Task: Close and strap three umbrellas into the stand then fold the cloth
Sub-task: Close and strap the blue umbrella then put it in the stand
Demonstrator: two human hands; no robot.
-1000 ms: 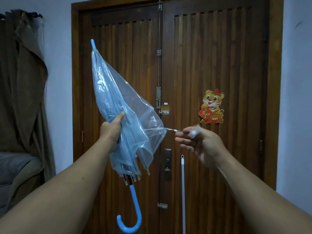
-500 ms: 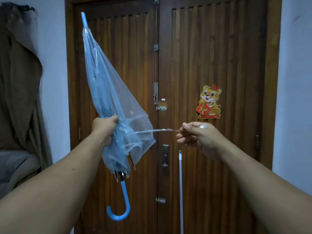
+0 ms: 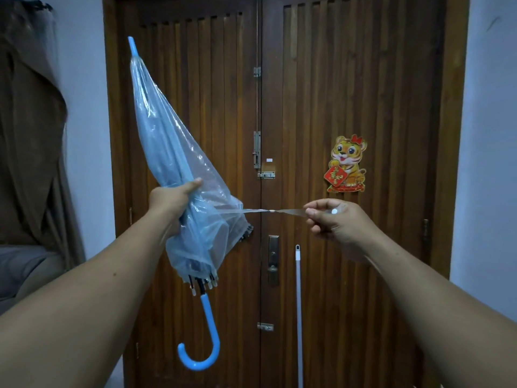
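A closed clear-blue plastic umbrella [image 3: 165,141] is held up in front of the door, tip up and tilted left, its blue hooked handle [image 3: 205,340] hanging below. My left hand [image 3: 170,203] grips the bunched canopy around its middle. The umbrella's clear strap [image 3: 260,211] runs taut and level to the right, with a small white snap on it. My right hand [image 3: 335,219] pinches the strap's free end between thumb and fingers. Neither the stand nor the cloth is in view.
A brown wooden double door [image 3: 349,93] fills the background, with bolts, a lock plate [image 3: 273,259] and a tiger sticker [image 3: 347,163]. A thin white pole [image 3: 298,317] leans on the door. A dark curtain [image 3: 28,121] and a grey seat [image 3: 25,267] are at the left.
My right hand has pulled the strap farther right, so it is longer and tauter. The umbrella stayed in my left hand, its tilt shifting slightly.
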